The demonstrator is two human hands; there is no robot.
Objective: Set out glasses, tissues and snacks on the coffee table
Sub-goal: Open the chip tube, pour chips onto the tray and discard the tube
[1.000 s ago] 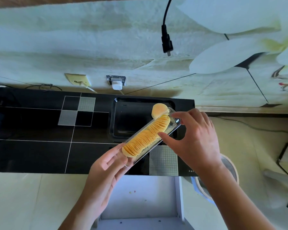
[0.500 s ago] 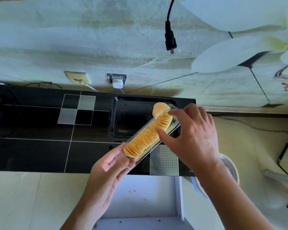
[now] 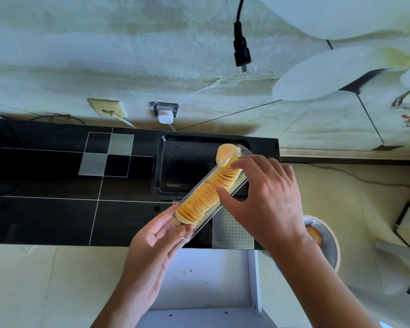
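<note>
Since the earlier frame the right hand [image 3: 268, 200] has slid further up the clear chip tray [image 3: 211, 192]; index finger now reaches the far end, nearer the loose chip [image 3: 225, 152].

Near, bottom centre: open white drawer [image 3: 206, 278] with crumbs in it. Left hand [image 3: 152, 242] cups the tray's near end, fingers curled under and around it. Right hand pinches the tray mid-to-far, thumb on the near side wall, fingers over the top.

Tray is held tilted over the black coffee table [image 3: 45, 204], far end over the black serving tray [image 3: 187, 166], centre of frame. One chip already lies there.

Risks, judged:
- steeper tilt likely dumps the whole stack at once, chips break or scatter past the serving tray rim.
- thin plastic flexes under the pinch, may crush chips.
- near end sits close to the table edge; chips could slip back into the drawer.

No glasses or tissues visible.
</note>
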